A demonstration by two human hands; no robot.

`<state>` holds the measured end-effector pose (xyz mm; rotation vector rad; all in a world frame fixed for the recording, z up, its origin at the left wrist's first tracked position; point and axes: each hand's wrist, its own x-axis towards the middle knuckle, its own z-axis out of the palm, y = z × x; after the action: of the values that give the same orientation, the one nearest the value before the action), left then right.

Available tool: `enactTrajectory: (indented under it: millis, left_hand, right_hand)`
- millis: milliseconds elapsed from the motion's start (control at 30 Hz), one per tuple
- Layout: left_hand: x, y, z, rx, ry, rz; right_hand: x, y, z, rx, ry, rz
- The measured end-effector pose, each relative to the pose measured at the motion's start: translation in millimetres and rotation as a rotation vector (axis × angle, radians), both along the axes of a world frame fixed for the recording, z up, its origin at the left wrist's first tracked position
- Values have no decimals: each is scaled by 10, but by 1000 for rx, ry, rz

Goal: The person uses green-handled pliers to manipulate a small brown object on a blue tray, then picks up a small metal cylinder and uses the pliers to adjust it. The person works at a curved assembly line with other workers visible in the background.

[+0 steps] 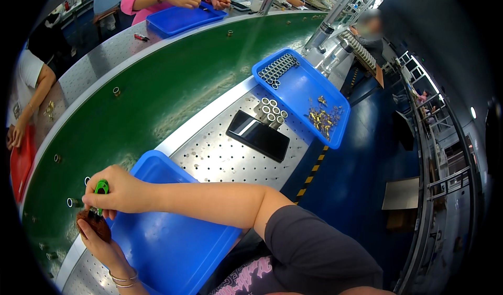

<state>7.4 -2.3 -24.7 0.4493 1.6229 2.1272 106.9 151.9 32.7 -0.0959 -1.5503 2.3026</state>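
Note:
My right hand (123, 191) is closed around a small bright green tool (101, 186) with a dark lower end; its exact kind is hard to make out. Directly below, my left hand (106, 250) grips a rough, reddish-brown rounded piece (95, 226). The tool's dark end meets the top of this piece, and my fingers hide part of the contact. Both hands are at the left edge of a blue tray (173, 248), beside the green conveyor belt (157, 96). On the belt close to my right fingers lies a short metal sleeve (73, 203).
A perforated metal worktop (209, 156) carries a black phone (258, 136) and several metal rings (272, 110). Another blue tray (314, 93) holds rows of rings and loose brass-coloured parts (323, 118). Across the belt, people work by a blue tray (173, 21) and a red tray (22, 164).

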Motion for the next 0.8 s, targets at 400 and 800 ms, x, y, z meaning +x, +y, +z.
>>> enactTrajectory:
  millis: [400, 800]
  left_hand:
    - [-74, -18, -5, 113, -63, 49]
    - [69, 65, 170, 87, 9, 61]
  right_hand:
    - [-2, -1, 95, 48, 286, -375]
    - [647, -421, 605, 510, 755, 281]
